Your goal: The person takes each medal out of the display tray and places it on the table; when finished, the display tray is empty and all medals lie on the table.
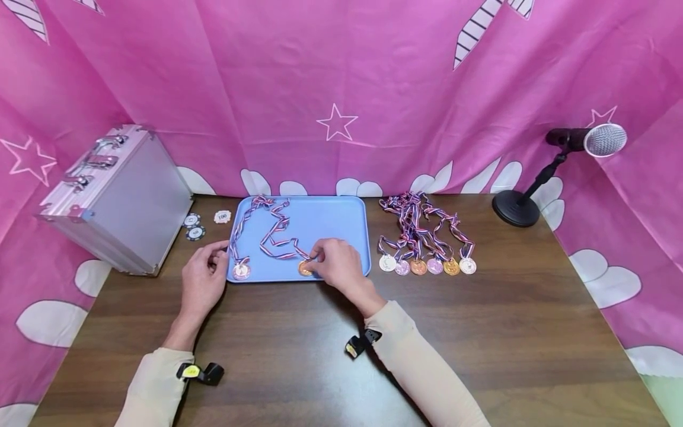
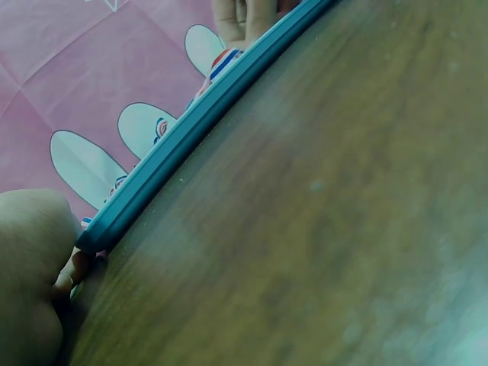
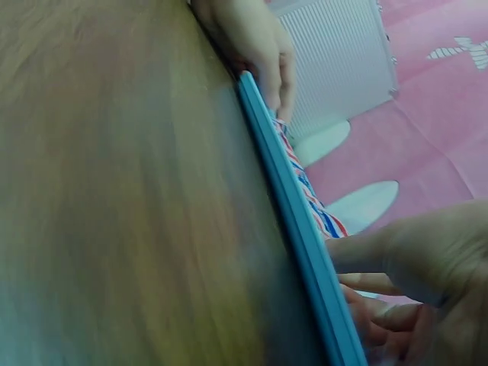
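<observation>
A blue tray lies on the table. My left hand is at its left edge, with thumb and fingers on the rim near the front corner, as the left wrist view also shows at the tray's corner. On the tray, a bronze-pink medal lies at the front left, its striped ribbon running toward the back. My right hand pinches a gold medal near the front rim, partly covering it. That medal's ribbon trails back and left in loose bends.
Right of the tray, several medals lie in a row, their ribbons bunched behind them. A microphone on a black stand is at the back right. A silver case stands left, beside several poker chips. A pink curtain hangs behind.
</observation>
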